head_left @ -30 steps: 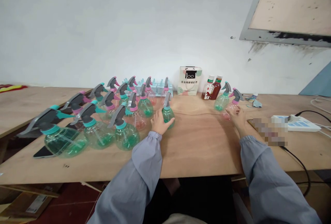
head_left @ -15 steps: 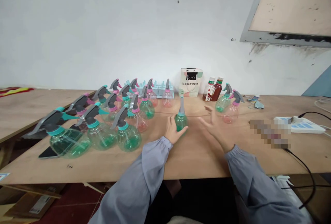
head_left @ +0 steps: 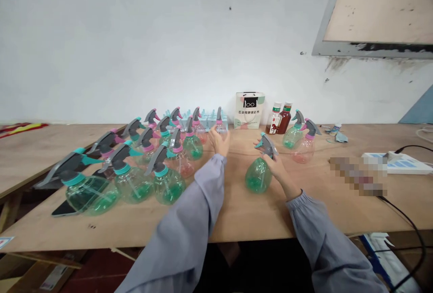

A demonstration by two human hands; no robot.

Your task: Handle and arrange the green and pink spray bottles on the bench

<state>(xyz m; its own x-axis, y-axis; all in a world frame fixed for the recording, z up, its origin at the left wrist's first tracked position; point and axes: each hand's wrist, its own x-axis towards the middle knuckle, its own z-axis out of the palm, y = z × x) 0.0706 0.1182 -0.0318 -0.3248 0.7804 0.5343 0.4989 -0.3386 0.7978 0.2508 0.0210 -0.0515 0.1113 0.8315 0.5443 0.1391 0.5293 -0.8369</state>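
My right hand [head_left: 274, 163] is closed round the neck of a green spray bottle [head_left: 257, 178]. Its grey and teal head tilts toward the right, and its clear round body stands over the near middle of the table. Farther back, my left hand [head_left: 219, 142] has its fingers round the body of a pink spray bottle [head_left: 219, 121], whose grey head points up; the hand hides most of the body. To the left of that arm stand several spray bottles with teal or pink collars, the nearest being a green one [head_left: 169, 187].
At the right stand a green spray bottle [head_left: 292, 136] and a pink one [head_left: 304, 149]. Behind are a paper bag [head_left: 248, 121], two sauce bottles [head_left: 284, 119] and light-blue racks [head_left: 203, 124]. A power strip [head_left: 399, 164] and cables lie far right, a phone [head_left: 64, 209] left.
My left hand has left the green spray bottle and reached back to the pink one. My right hand has taken the green bottle by its neck and moved it nearer and to the right, tilted.
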